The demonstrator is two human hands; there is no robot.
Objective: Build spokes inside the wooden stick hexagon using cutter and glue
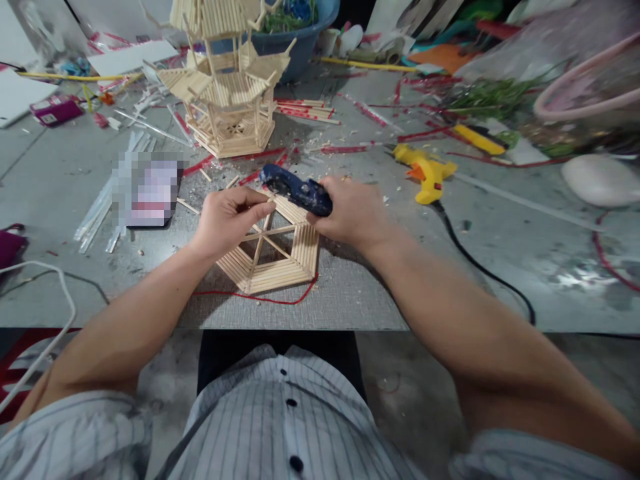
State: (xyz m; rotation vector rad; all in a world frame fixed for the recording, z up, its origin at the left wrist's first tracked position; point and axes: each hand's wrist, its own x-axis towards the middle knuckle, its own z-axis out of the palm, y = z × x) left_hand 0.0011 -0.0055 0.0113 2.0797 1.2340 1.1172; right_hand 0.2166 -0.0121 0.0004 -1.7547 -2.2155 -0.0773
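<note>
A flat hexagonal frame of thin wooden sticks [280,277], with spokes crossing at its middle, lies near the table's front edge. My left hand [233,217] is closed at its upper left side, thumb and finger pinching a thin wooden stick; the fingers partly hide it. My right hand [350,210] is wrapped round a worn dark blue hand tool [295,189], held over the frame's far side. The tool's left end is just beyond my left fingertips; its exact kind is unclear. Red cord [280,302] runs along the frame's near side.
Behind the frame stands a stick-built pagoda model [230,93]. To the right lies a yellow glue gun [425,173] with a black cable. A phone [155,193] and clear glue sticks [100,200] are at left. A blue basin [300,50] stands farther back.
</note>
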